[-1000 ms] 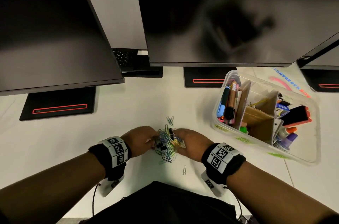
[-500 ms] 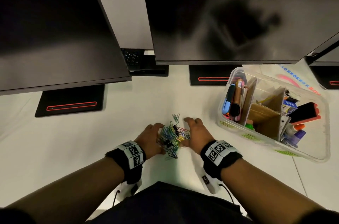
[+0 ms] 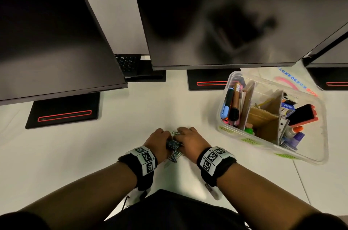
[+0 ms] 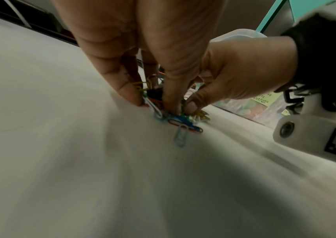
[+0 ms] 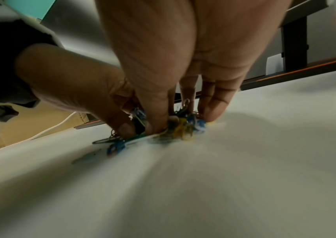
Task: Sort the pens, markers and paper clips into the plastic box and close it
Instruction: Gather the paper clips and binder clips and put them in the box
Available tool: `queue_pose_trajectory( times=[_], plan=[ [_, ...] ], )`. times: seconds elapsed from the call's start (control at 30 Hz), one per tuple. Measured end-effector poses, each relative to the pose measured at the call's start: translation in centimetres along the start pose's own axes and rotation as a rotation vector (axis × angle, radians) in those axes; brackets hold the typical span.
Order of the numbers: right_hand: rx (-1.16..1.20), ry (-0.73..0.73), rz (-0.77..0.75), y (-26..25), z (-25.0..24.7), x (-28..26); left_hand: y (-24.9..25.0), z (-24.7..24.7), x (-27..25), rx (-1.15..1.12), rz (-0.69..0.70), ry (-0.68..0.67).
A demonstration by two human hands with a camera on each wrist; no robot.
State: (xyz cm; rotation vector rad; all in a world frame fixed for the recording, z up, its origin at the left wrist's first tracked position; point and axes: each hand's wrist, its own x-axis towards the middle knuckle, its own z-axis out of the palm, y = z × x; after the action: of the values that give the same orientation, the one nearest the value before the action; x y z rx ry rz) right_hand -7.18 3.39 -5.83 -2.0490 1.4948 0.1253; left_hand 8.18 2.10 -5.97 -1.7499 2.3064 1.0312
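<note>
A heap of coloured paper clips (image 3: 174, 145) lies on the white desk between my two hands. My left hand (image 3: 165, 138) and right hand (image 3: 181, 136) close round it from either side, fingertips down on the desk. In the left wrist view my left hand (image 4: 153, 99) pinches into the clips (image 4: 179, 124), and a loose blue one trails toward the camera. The right wrist view has my right hand (image 5: 183, 119) curled over the clips (image 5: 179, 128). The open clear plastic box (image 3: 305, 156) sits to the right, with pens and markers (image 3: 233, 101) in its left compartment.
Cardboard dividers (image 3: 263, 116) split the box; glue bottles and an eraser fill its right end. The clear lid (image 3: 295, 86) lies behind it. Three dark monitors overhang the desk's far side on black stands (image 3: 64, 111), with a keyboard (image 3: 128, 64) behind them.
Both hands have drawn closer together, and the spread clips are squeezed into a tight heap between them. The stray clip near the desk edge now lies beside the heap.
</note>
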Motion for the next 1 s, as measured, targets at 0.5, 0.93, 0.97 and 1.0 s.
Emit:
queue_pose_trajectory(
  times=[0.5,0.93,0.97,1.0],
  plan=[
    [0.336,0.252,0.177,1.1,-1.8,-1.6,0.1,-0.6,0.3,-0.133,0.018,0.055],
    [0.624,0.587,0.314,1.2,-14.3,-6.5,1.8,-0.5,0.6,0.115,0.131,-0.137],
    [0.626,0.645,0.365,2.5,-15.5,-7.2,2.0,-0.3,0.6,0.126,0.141,-0.137],
    [0.636,0.698,0.412,3.8,-16.5,-7.8,2.2,-0.2,0.6,0.135,0.151,-0.136]
  ],
)
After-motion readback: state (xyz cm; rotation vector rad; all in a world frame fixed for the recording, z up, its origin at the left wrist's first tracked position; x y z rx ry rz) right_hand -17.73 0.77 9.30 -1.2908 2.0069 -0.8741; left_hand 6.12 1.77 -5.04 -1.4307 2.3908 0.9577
